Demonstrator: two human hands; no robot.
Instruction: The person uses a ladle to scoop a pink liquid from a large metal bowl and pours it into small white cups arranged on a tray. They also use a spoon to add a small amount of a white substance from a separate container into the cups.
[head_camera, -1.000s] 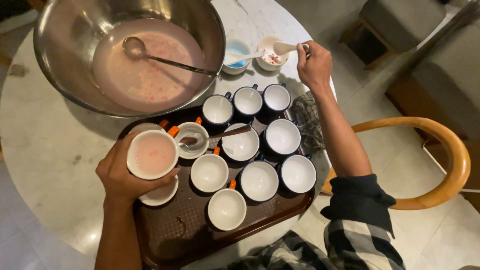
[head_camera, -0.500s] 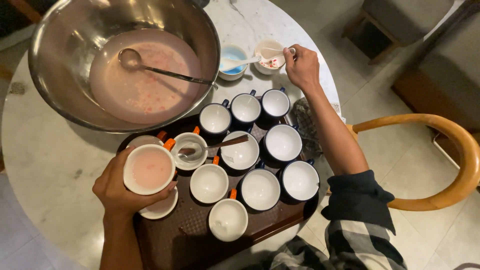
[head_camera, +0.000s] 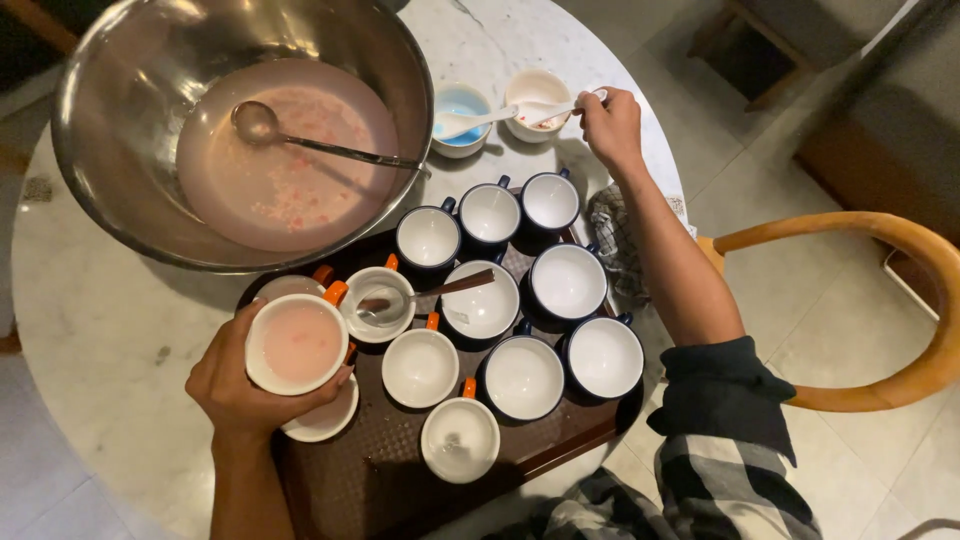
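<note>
Gripping a pink-filled cup (head_camera: 297, 343) above the brown tray (head_camera: 370, 470), the left hand (head_camera: 235, 385) wraps its fingers round it; the right hand (head_camera: 612, 125) pinches what seems a white spoon (head_camera: 560, 108) in the small bowl (head_camera: 535, 95).

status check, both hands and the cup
Left hand holds pink-filled cup over tray. Right hand on spoon in small white bowl. Nothing blocking.

A large steel bowl (head_camera: 120, 150) of pink liquid with a ladle (head_camera: 300, 140) fills the frame's upper left; a wooden chair (head_camera: 900, 300) curves at right
</note>
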